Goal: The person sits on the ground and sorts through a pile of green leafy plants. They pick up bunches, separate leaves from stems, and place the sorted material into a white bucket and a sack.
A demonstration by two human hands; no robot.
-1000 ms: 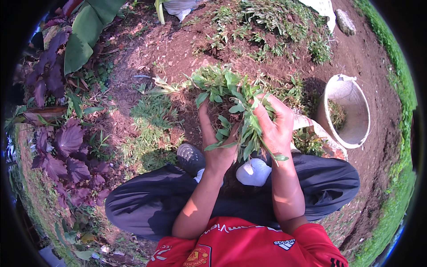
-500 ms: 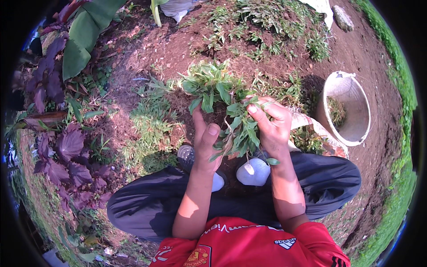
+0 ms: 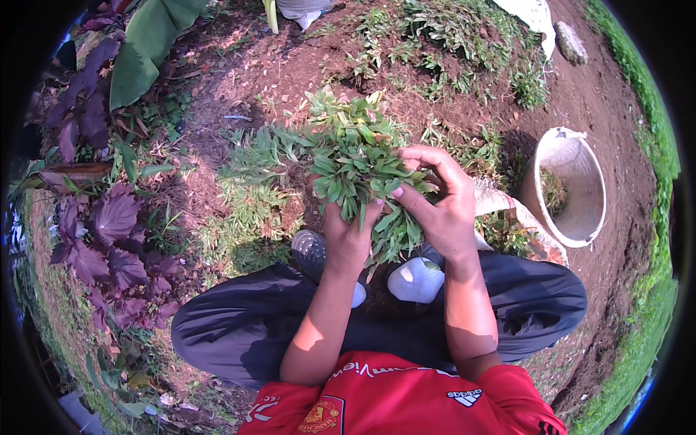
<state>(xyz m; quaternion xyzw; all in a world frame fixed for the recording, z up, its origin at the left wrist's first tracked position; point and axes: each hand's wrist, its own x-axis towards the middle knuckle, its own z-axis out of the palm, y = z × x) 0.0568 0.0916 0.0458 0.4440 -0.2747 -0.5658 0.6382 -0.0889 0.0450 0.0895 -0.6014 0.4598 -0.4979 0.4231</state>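
Observation:
Between my two hands is a thick bunch of leafy green plants (image 3: 355,156), held above the soil in front of my shoes. My left hand (image 3: 349,230) grips its lower left side, thumb on top and fingers hidden behind the leaves. From the right, my right hand (image 3: 441,196) closes round the bunch, its thumb pressed on the leaves and its index finger curled over the top. Some stems hang below the hands. More uprooted-looking greenery (image 3: 254,156) lies on the ground just left of the bunch.
A whitish bucket (image 3: 569,188) lies tilted at the right with dry grass inside. Beside my right forearm is a pale sack (image 3: 525,225) with plants on it. Purple-leaved plants (image 3: 112,239) grow at the left. A leafy patch (image 3: 464,43) and a stone (image 3: 571,43) are farther off.
My hands have come together, and the plants between them now form one compact bunch. The right hand's fingers have curled over it. The view has shifted slightly.

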